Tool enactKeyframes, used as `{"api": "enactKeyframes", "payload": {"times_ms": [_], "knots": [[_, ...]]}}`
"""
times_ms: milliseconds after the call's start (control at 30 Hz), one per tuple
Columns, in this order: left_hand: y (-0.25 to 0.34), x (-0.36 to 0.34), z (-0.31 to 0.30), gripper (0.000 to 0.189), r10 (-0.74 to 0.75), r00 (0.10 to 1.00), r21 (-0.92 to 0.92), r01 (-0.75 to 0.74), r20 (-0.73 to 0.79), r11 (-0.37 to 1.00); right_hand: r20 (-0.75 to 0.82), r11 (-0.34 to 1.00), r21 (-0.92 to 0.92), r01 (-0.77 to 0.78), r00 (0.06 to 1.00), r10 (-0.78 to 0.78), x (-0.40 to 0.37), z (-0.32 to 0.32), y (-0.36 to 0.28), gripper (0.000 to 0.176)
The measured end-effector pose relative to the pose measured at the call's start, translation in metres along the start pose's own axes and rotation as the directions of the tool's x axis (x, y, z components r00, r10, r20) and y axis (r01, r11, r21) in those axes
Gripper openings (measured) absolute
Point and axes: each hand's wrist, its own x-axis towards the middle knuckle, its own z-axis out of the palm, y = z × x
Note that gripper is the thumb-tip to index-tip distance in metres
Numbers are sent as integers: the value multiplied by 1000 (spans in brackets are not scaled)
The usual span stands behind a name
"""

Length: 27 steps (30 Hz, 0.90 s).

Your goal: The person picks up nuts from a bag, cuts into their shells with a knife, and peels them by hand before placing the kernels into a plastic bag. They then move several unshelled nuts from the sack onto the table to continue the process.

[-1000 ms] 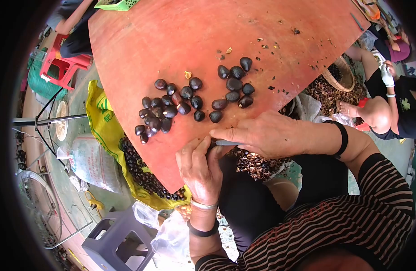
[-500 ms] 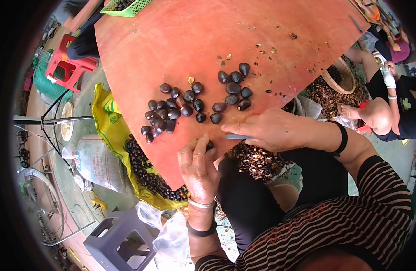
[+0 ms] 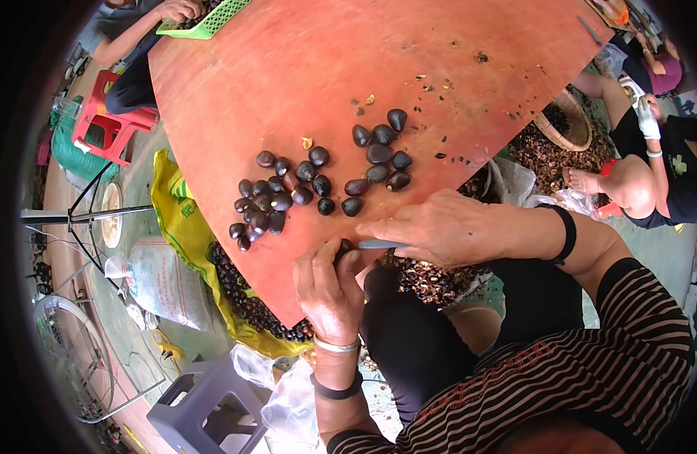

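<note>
Near the front edge of the orange-red table point(image 3: 303, 76), my left hand point(image 3: 327, 287) pinches a dark nut point(image 3: 344, 248) between thumb and fingers. My right hand point(image 3: 447, 229) grips a small knife point(image 3: 382, 244), its index finger stretched out above the blade. The blade points left, with its tip close to the nut; whether they touch is too small to tell. Beyond my hands, many glossy dark nuts lie on the table in a left cluster point(image 3: 279, 185) and a right cluster point(image 3: 378, 153).
Shell scraps point(image 3: 431, 281) lie below the table edge. A yellow sack point(image 3: 170, 204) holds more nuts at the left. Also around are a grey stool point(image 3: 204, 412), a red stool point(image 3: 110, 113), a green basket point(image 3: 216, 19) by another person's hand, and a seated person point(image 3: 670, 170) at right.
My left hand has tilted and the nut shows more, while the knife has moved left towards it. The view has shifted slightly, and another person's hand now shows at the green basket.
</note>
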Motion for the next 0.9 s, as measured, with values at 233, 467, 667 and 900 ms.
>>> {"api": "enactKeyframes", "payload": {"times_ms": [233,467,667,900], "knots": [[-4,-5,6,23,38,998,59,-35,-49,998,66,999,-44,2,998,1,3,4,3,57],[-6,-6,7,22,45,997,42,-43,-56,998,-43,996,-80,40,998,-44,9,4,-2,57],[-6,-6,7,20,31,997,37,-29,-74,999,-169,986,-114,121,976,-140,11,9,3,51],[-10,-4,6,23,55,996,11,-54,-73,998,124,989,-140,54,992,-37,8,-3,-2,43]]}}
